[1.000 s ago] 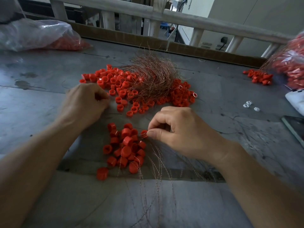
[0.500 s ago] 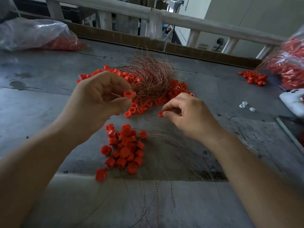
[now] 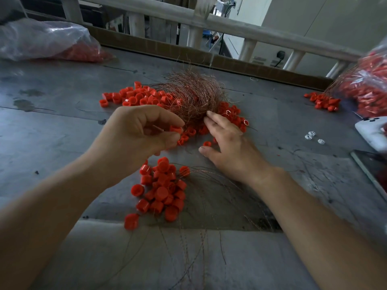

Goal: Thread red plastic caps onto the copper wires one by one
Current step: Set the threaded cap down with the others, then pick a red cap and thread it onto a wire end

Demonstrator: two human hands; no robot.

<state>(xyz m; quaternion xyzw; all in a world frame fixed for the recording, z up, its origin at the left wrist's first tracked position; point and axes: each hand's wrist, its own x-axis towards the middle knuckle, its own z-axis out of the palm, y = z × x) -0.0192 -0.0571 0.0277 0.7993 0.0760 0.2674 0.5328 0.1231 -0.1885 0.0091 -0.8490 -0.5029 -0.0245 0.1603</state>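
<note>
A left hand (image 3: 134, 141), raised at the centre of the frame, pinches one red cap (image 3: 175, 129) between thumb and forefinger. Its fingers (image 3: 165, 117) are curled close, with only the cap's width between them. To its right, a right hand (image 3: 230, 143) lies palm down with its fingers (image 3: 216, 120) nearly straight and slightly spread. They grip nothing, and the tips touch the near edge of a tangle of copper wires (image 3: 194, 95) in the upper centre. Loose caps (image 3: 136, 97) lie scattered around that tangle on the grey tabletop (image 3: 52, 132). Below the hands, in the lower centre, sits a heap of caps (image 3: 162, 192), with thin wire strands (image 3: 209, 206) fanning from it toward the bottom edge.
</note>
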